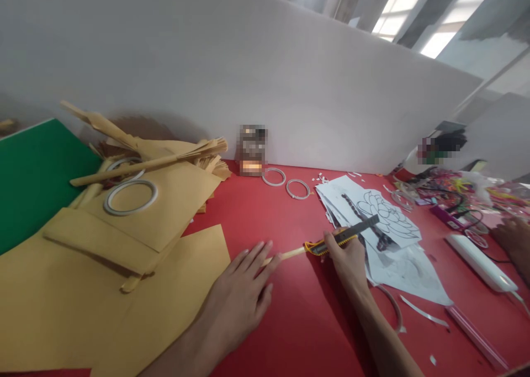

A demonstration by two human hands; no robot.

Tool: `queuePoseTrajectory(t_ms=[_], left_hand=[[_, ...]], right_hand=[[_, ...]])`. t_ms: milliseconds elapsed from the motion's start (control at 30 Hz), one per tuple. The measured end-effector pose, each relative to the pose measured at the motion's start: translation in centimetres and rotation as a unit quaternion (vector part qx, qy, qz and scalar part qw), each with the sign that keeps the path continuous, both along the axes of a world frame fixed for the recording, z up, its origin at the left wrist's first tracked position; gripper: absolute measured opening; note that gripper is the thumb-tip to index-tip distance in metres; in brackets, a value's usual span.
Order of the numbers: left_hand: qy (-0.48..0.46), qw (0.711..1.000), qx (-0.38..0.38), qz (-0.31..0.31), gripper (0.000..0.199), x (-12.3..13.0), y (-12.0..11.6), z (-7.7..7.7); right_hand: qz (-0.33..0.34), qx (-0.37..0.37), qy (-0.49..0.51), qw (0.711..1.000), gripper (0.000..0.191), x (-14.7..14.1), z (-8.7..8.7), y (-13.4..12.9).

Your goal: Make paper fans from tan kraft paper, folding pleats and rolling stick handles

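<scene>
My left hand (242, 288) lies flat on the red table with its fingers stretched out, pressing down a narrow tan strip (293, 253). Whether the strip is folded paper or wood, I cannot tell. A yellow and black utility knife (337, 240) is gripped in my right hand (348, 258). Its front end meets the right end of the strip, and its dark rear end points up and right over some printed sheets. The blade itself is too small to make out. Large brown paper sheets (165, 294) spread beside my left hand.
Brown paper with a white ring (131, 197) on it piles up at left, near a green board (41, 178). Two more rings (298, 189) lie at the back. Flower-printed sheets (391, 217), a white power strip (480, 262) and another person's hand (513, 239) are at right.
</scene>
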State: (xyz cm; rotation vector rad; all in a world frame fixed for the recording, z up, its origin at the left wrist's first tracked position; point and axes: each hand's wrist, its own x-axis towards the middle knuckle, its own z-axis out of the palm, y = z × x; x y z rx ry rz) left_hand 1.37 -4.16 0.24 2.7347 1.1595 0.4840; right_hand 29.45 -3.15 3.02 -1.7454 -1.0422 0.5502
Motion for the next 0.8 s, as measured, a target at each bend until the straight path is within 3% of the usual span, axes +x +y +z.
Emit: queuePoseTrajectory(t_ms=[267,433,500,633,800], left_hand=[[-0.017,1.0,0.0,-0.003,0.059,0.0,0.0,-0.2],[-0.007,1.0,0.01,0.002,0.055,0.2,0.1,-0.4],[-0.004,1.0,0.016,-0.001,0.054,0.2,0.2,-0.5],[-0.003,1.0,0.019,0.001,0.052,0.3,0.2,-0.6],[-0.004,1.0,0.009,0.003,0.052,0.4,0.1,-0.7]], right_hand=[[-0.008,0.007,-0.013,1.0,0.043,0.2,0.6,-0.2],[-0.079,0.134,0.051,0.987,0.043,-0.5,1.8,-0.5],[-0.046,0.15,0.061,0.986,0.042,-1.8,1.8,-0.5],[0.073,0.062,0.052,0.994,0.042,-4.7,0.6,-0.7],[0.081,0.024,-0.007,0.996,0.041,-5.2,0.0,-0.7]])
